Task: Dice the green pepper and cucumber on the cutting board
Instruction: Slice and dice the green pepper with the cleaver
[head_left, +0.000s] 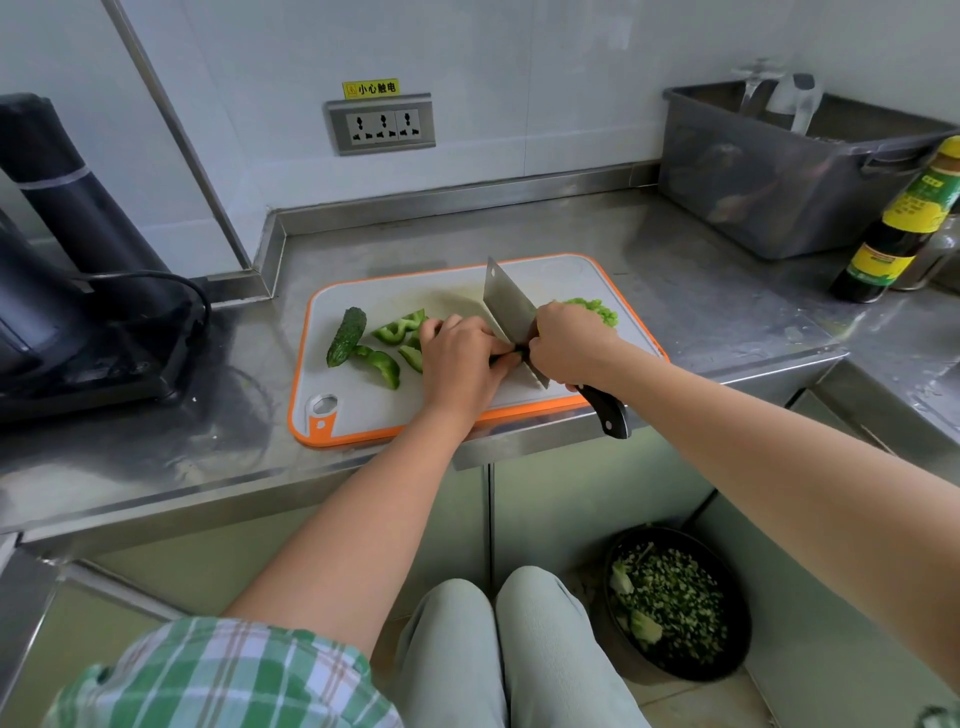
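A grey cutting board (374, 410) with an orange rim lies on the steel counter. On its left part rest a piece of cucumber (345, 335) and several green pepper pieces (387, 366). A small heap of diced green (597, 310) sits at the board's right, behind my right hand. My right hand (569, 348) grips a cleaver (509, 306) whose black handle sticks out over the counter edge. My left hand (460, 364) lies fingers-down on pepper pieces right beside the blade; what is under it is hidden.
A black appliance with a cable (78, 291) stands at the left. A grey plastic tub (789, 171) and a dark sauce bottle (904, 223) stand at the back right. A wall socket (382, 124) is behind the board. On the floor a black bin (675, 603) holds chopped greens.
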